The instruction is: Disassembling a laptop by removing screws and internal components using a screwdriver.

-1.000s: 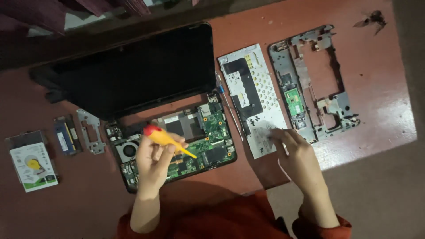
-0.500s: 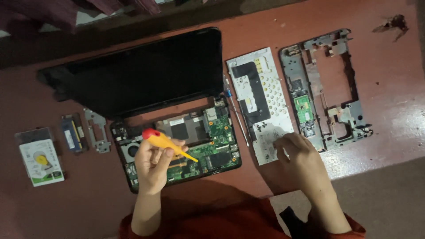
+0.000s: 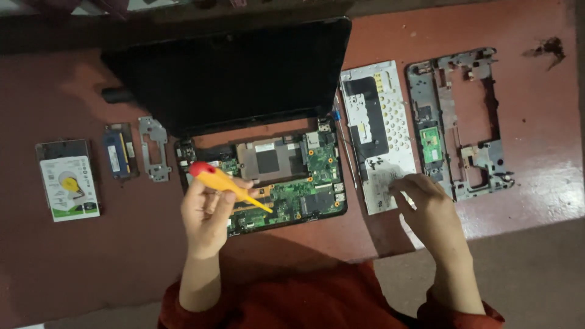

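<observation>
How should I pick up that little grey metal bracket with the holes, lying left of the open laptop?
Probably pinch the metal bracket by its two long side edges, coming straight down from above. It lies flat on the table, long and narrow, with bare table at its right edge and the small blue memory card close on its left, so keep fingertips narrow.

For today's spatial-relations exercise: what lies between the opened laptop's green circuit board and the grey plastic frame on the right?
In the head view, the upturned silver keyboard panel lies between the circuit board and the frame; the right hand touches its near end.
</observation>
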